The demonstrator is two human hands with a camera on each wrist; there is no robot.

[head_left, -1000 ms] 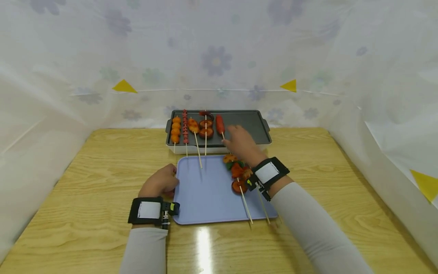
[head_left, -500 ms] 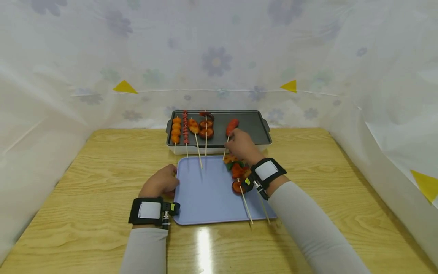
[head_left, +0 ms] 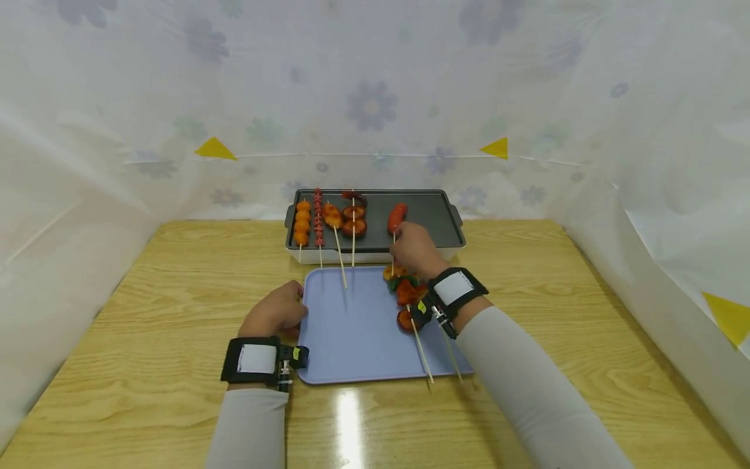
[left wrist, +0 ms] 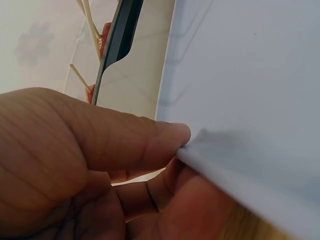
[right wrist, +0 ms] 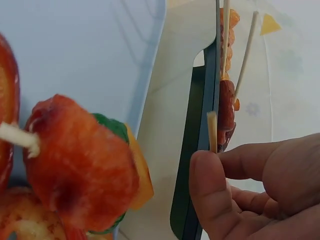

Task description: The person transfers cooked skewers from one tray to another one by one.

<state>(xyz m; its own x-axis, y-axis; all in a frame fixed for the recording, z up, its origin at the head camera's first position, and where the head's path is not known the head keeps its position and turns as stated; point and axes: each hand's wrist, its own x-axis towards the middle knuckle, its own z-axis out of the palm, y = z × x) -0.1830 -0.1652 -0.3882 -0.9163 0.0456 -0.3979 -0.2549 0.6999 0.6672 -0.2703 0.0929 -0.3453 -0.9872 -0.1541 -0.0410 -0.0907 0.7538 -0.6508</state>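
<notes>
In the head view, my left hand (head_left: 274,309) grips the left edge of a pale lilac tray (head_left: 351,332). The left wrist view shows the thumb on top of the rim and curled fingers beneath it. Above the grill pan's front edge, my right hand (head_left: 418,249) pinches the wooden stick of a red sausage skewer (head_left: 397,217). The sausage is over the right half of the black grill pan (head_left: 430,215); whether it touches the surface I cannot tell. The right wrist view shows the stick's end (right wrist: 212,127) poking out between thumb and finger.
Skewers of orange balls (head_left: 301,223), thin red pieces (head_left: 318,218), a yellow-orange piece (head_left: 332,216) and round brown slices (head_left: 354,227) lie on the pan's left half. More skewers, including red chunks (head_left: 407,292), lie at the tray's right, partly under my right arm.
My right hand has taken the sausage skewer's stick and shifted the sausage right, away from the brown slices. Lately it has turned slightly straighter. The left hand stays on the tray.
</notes>
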